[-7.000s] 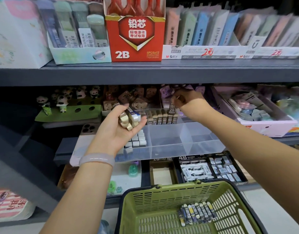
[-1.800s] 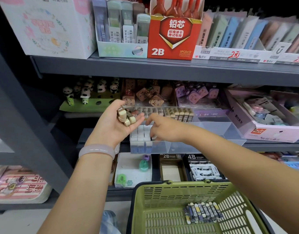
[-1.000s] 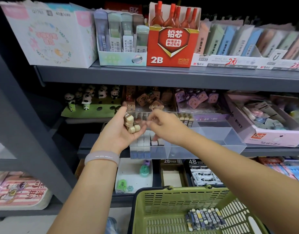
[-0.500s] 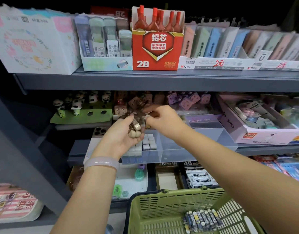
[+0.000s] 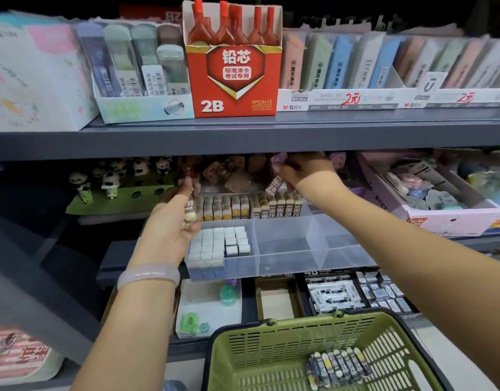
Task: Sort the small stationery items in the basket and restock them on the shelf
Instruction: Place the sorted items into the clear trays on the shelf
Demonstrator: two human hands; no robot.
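Right hand pinches a 2B case over the row | my left hand clasps spares | risk: blind drop topples row, loose spares slip | more in basket

Stationery shop: grey shelves stocked with display boxes, red handwritten price labels, green shopping basket.

The grey upper shelf carries a red 2B lead box between a pale case box and white display trays; a floral box stands leftmost.
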